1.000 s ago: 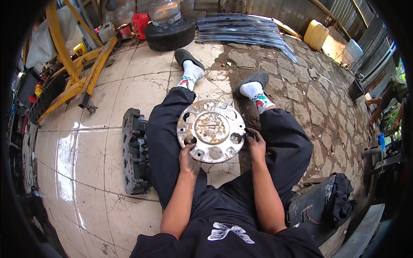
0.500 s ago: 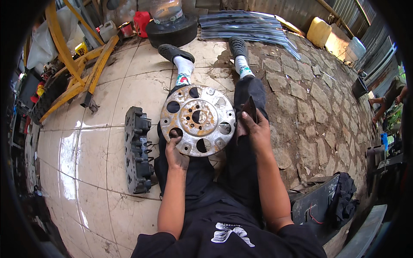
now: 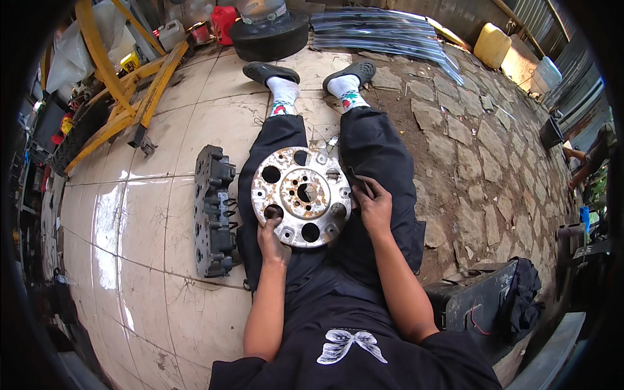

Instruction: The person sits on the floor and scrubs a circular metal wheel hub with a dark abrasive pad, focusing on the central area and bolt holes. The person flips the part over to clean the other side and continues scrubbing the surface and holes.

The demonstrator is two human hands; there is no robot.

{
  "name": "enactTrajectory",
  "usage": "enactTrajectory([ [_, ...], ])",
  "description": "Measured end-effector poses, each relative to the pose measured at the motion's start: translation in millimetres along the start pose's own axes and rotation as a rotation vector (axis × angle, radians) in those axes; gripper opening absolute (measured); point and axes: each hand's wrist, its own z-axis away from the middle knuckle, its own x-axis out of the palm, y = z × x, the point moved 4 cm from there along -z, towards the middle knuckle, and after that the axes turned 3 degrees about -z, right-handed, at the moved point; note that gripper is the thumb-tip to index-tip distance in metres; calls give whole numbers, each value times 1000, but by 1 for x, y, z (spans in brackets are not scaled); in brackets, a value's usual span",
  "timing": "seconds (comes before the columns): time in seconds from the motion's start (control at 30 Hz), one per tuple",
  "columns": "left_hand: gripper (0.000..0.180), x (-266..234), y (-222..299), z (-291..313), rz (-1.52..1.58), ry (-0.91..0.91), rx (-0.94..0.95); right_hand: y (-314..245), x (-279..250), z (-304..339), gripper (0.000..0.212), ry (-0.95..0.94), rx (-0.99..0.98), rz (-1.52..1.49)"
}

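Two bare hands show in the head view, both around a round metal disc, which is held face-on above the seated person's dark trousers. Its silver face has rust-brown patches, larger holes around the outer ring and smaller ones near the centre. The left hand pinches the disc at its near left edge, a digit at one of the larger holes. The right hand is closed on a thin dark sheet just beside the disc's right edge; whether the two touch, I cannot tell.

Left of the legs, a dark metal block stands on the tiles. Far left is a yellow frame. Stone paving covers the right side, with a black case near right, dark cloth draped on it. Far right sits a yellow jerrycan.
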Motion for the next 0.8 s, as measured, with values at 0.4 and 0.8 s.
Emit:
enactTrajectory([
  [0.4, 51, 1, -18, 18, -164, -3, -35, -8, 25, 31, 32, -96, -362, 668],
  [0.8, 44, 68, 42, 93, -124, -74, 45, -53, -19, 40, 22, -30, 49, -273],
])
